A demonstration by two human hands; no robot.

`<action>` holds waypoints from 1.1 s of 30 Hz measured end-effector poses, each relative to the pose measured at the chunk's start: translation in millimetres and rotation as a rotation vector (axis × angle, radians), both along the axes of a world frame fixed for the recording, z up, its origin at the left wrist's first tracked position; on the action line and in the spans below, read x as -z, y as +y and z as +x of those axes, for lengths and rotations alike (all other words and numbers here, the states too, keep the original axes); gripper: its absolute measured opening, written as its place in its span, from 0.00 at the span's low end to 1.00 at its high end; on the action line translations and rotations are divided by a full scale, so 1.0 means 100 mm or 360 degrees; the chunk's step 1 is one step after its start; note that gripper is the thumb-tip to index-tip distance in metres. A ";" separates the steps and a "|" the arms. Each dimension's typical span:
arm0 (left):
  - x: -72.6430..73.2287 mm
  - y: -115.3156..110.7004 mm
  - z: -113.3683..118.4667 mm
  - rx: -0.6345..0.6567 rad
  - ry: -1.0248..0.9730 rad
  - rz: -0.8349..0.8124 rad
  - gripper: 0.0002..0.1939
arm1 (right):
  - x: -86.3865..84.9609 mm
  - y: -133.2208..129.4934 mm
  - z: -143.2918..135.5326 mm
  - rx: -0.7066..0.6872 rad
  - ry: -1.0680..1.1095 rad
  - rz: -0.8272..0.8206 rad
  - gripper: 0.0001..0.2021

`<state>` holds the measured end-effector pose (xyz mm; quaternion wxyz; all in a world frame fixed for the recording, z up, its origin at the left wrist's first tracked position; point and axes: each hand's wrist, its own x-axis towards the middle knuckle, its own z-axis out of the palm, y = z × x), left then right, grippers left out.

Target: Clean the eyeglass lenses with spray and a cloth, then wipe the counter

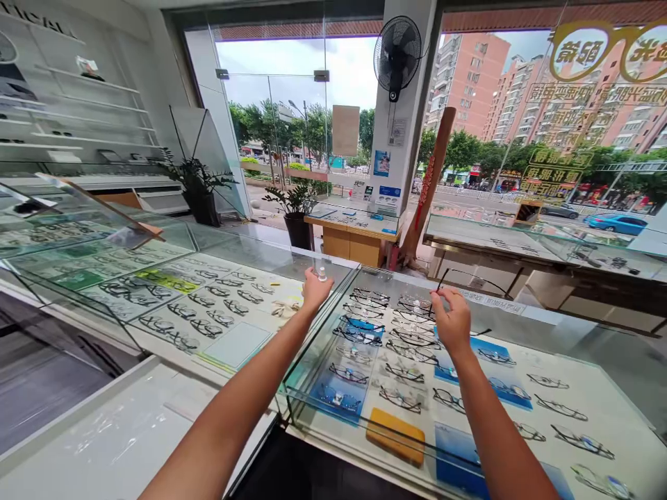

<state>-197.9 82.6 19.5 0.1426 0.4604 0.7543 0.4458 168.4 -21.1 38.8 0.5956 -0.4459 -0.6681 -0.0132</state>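
My left hand (315, 290) is closed around a small white-capped bottle (322, 274), held over the seam between two glass display cases. To the right, my right hand (452, 316) pinches a pair of dark thin-framed glasses (476, 281) by one side, above the right case. Below the hands, rows of eyeglasses (404, 373) lie inside the right glass case (365, 434). A yellow case (396, 436) lies near its front edge, with blue cards (338, 396) under some of the frames.
The left glass case (219, 246) holds more eyeglasses (211, 326) and a pale card. A white tray (104, 430) is at the lower left. Farther back are potted plants (298, 226), a wooden counter (354, 239), a wall fan (397, 55) and a leaning wooden post (432, 180).
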 end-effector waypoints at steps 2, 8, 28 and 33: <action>0.09 0.05 -0.06 0.0003 -0.0065 -0.0046 0.39 | 0.12 0.06 0.05 0.0064 0.0057 0.0027 0.17; 0.06 -0.01 -0.04 0.0187 -0.0166 0.0101 0.17 | 0.27 0.14 0.16 0.0105 0.0098 0.0018 0.18; -0.10 -0.66 1.51 0.2024 -0.1833 -0.0205 0.38 | 0.16 -0.19 -0.28 -0.0615 0.0209 -0.0538 0.19; -0.07 -0.66 1.53 0.1901 -0.1554 -0.0149 0.38 | 0.15 -0.24 -0.32 -0.0912 0.0350 -0.0799 0.19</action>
